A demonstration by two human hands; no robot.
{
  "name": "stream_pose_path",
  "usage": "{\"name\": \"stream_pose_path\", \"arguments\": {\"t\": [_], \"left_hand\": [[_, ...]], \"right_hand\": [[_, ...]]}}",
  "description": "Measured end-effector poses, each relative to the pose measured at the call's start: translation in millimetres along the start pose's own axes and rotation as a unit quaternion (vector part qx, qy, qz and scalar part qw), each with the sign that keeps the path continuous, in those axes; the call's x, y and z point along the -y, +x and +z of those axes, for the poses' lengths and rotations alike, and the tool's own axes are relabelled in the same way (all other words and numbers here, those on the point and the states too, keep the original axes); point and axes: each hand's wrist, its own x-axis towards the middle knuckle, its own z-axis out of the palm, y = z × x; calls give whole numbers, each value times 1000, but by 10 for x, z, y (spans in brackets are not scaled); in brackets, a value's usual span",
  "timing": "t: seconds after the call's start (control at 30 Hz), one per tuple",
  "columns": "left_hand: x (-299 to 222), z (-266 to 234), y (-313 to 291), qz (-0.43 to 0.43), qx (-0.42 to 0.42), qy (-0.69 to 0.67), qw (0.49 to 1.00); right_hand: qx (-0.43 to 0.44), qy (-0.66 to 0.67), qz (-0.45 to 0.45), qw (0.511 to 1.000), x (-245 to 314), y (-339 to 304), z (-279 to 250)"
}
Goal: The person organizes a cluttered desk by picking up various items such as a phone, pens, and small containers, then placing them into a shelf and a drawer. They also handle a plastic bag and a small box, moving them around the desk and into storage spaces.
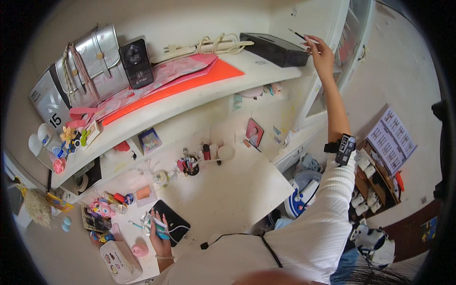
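Observation:
My right hand (320, 53) is raised at the upper right, its fingers pinching a thin black pen-like stick (297, 34) with a fine pointed tip. Just below and left of that hand, a flat black box (275, 49) rests on the upper shelf. Low on the left, my left hand (160, 240) is closed round a bundle of slim teal and white items (160, 229); their exact kind is too small to make out. Beside the left hand, a black tablet (172, 222) with a white cable across it lies on the desk.
The upper shelf (228, 88) carries a silver bag (95, 61), a black boxed item (136, 62), an orange-red folder (209, 80) and a coiled cream cable (223, 45). On the desk (223, 199) stand cosmetics, a pink figure (100, 207) and a white case (119, 261).

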Motion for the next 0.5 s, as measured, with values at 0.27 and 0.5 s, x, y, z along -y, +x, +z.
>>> {"name": "stream_pose_path", "arguments": {"t": [0.27, 0.5], "left_hand": [[121, 0, -214, 57, -45, -7, 997], [135, -5, -298, 93, -89, -19, 991]], "right_hand": [[89, -84, -196, 973, 196, 65, 662], [129, -27, -117, 984, 355, -190, 711]]}}
